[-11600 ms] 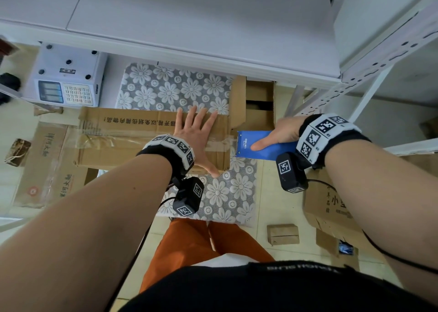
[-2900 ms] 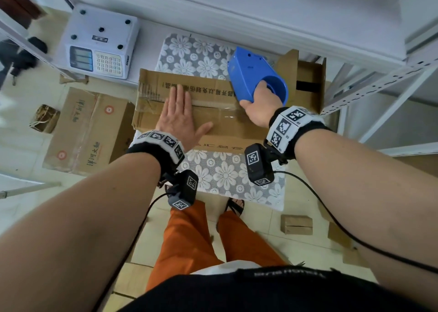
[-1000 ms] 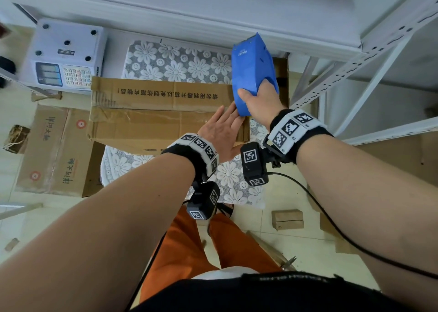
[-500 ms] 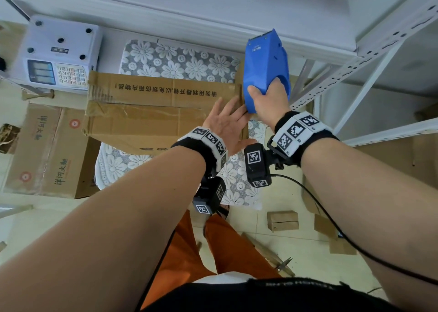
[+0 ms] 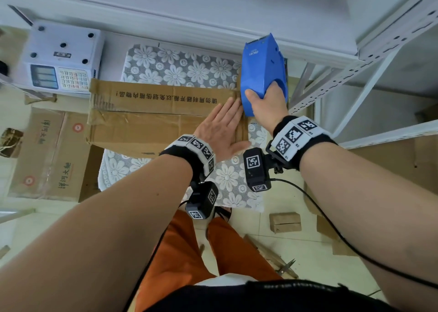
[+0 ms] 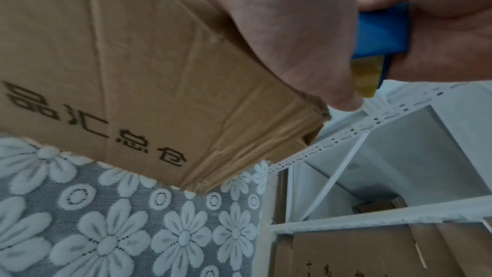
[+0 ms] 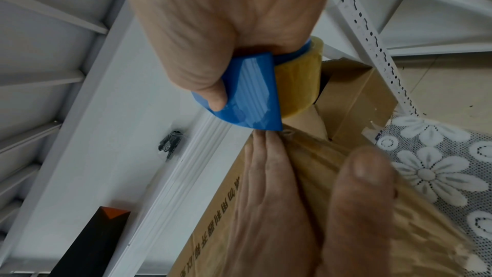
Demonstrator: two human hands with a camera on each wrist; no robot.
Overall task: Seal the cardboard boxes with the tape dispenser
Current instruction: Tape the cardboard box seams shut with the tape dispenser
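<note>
Since half a second ago, the right hand [image 5: 267,103] has tipped the blue tape dispenser [image 5: 262,72] up a bit more, so its toothed end points away from the person, and the left hand [image 5: 222,131] has slid closer to the box's right end. Before that, the left hand lay flat in the middle of the box top.

Now the left hand lies flat on the cardboard box [image 5: 151,117]. Its fingers [image 7: 266,167] are straight and pressed together, with the tips right at the box's end edge, just under the dispenser's blue corner. The thumb sticks out to the side, over the near edge. The right hand's fingers are curled around the dispenser, and its thumb presses on the blue side. The yellowish tape roll [image 7: 301,90] sits just past those curled fingers.

The box rests on a flowered mat [image 5: 180,67] on the table, under the left palm. It looks light and a little soft. Its corner [image 6: 314,113] by the left thumb is crushed and frayed, so it may bend if pushed hard. Shiny tape already covers the top, and that is slippery. A flat palm on top is probably the best way to keep it from sliding.

The dispenser looks like hard, smooth plastic. It seems best held around the round part with the roll. The teeth at the far end look sharp, so fingers should stay away from there.
</note>
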